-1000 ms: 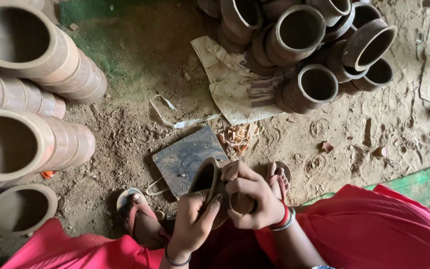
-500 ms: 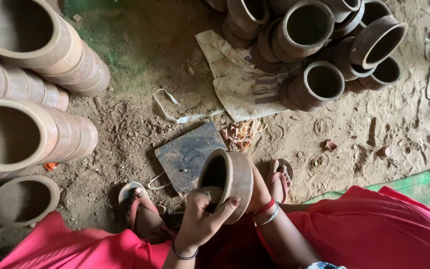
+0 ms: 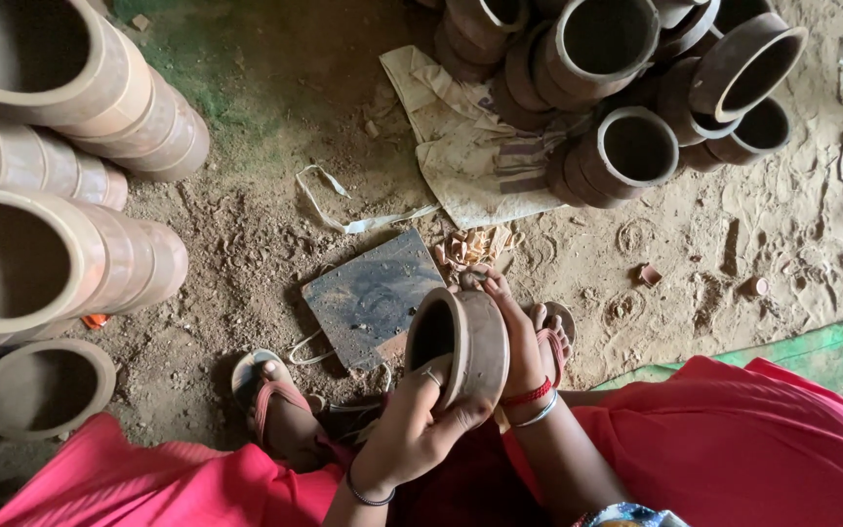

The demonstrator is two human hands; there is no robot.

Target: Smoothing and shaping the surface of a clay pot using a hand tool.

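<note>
Step in hand: both hands grasp clay pot [image 3: 465, 344]; left hand [image 3: 412, 429] fingers on rim, right hand [image 3: 519, 337] cradling. Next likely needs steady turning.

A dark square slab [image 3: 371, 296] lies flat on the dirt floor [image 3: 246, 244]. Up and to its right, a crumpled, dusty cloth [image 3: 465, 146] lies spread, its far edge under a pile of small clay pots [image 3: 626, 88]. Between slab and cloth sit pale clay scraps [image 3: 475, 244]; a cloth strip [image 3: 343, 210] curls just above the slab. Well to the slab's left, large ribbed clay pots [image 3: 60, 166] lie stacked on their sides. Far right, a green mat [image 3: 831, 351].
</note>
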